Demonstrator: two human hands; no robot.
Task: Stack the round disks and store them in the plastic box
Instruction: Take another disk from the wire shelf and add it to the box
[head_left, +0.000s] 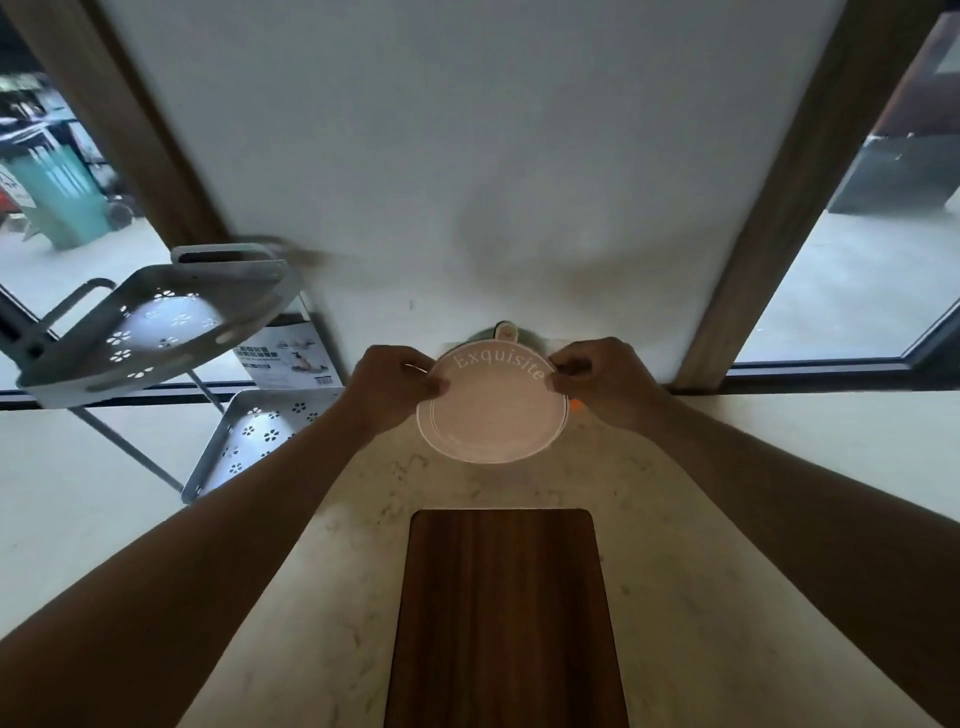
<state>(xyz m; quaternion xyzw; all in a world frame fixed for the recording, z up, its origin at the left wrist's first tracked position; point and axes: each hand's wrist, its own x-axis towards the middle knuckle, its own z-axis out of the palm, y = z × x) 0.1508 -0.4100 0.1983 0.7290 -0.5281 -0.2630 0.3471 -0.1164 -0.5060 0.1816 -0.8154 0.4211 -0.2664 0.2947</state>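
A pale pink round disk (491, 413) with the word "Exquisite" along its far edge is held above the far end of the counter. My left hand (390, 391) pinches its left rim and my right hand (605, 379) pinches its right rim. Just behind the disk, a grey-green round item (527, 340) and a small pale tab (505, 330) peek out, mostly hidden. A small orange thing (575, 404) shows at the disk's right edge. I cannot make out the plastic box clearly.
A marbled counter (332, 597) runs toward me with a dark wooden board (501, 618) set in its middle. A grey perforated metal rack (171, 332) with two shelves stands left. A white wall (467, 156) and wooden window frames lie ahead.
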